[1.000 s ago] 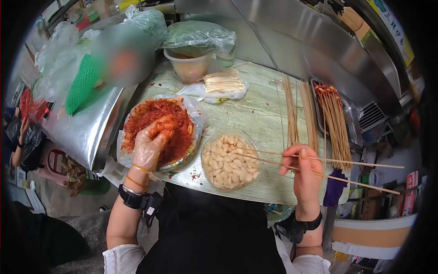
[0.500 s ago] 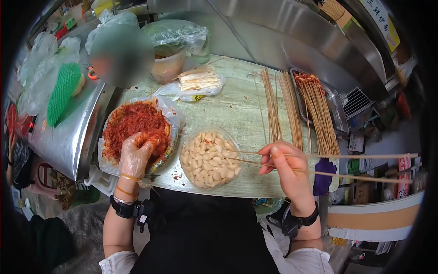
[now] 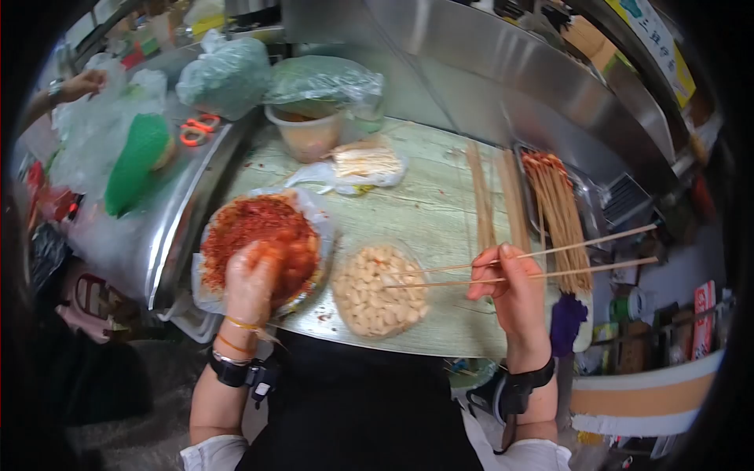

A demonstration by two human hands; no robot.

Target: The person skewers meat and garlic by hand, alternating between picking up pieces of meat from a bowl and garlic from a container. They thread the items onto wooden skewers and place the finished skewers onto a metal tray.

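Note:
My left hand, in a clear plastic glove with a rubber band at the wrist, dips into a lined bowl of red chili paste. Its fingers are curled and smeared red; motion blur hides what they grip. My right hand pinches two long bamboo skewers, spread slightly apart. Their left tips reach over a clear round tub of pale pieces like peeled garlic cloves. The tub stands between my hands.
Bundles of bamboo skewers lie at the right, beside loaded skewers with red tips on a metal tray. Behind are pale strips on plastic, a tub, orange-handled scissors and another person's hand. A purple cloth hangs at the edge.
The view has shifted, so the table sits lower and further right. My left hand stays in the chili paste. The skewers in my right hand now slope up to the right. Another person's hand shows at upper left.

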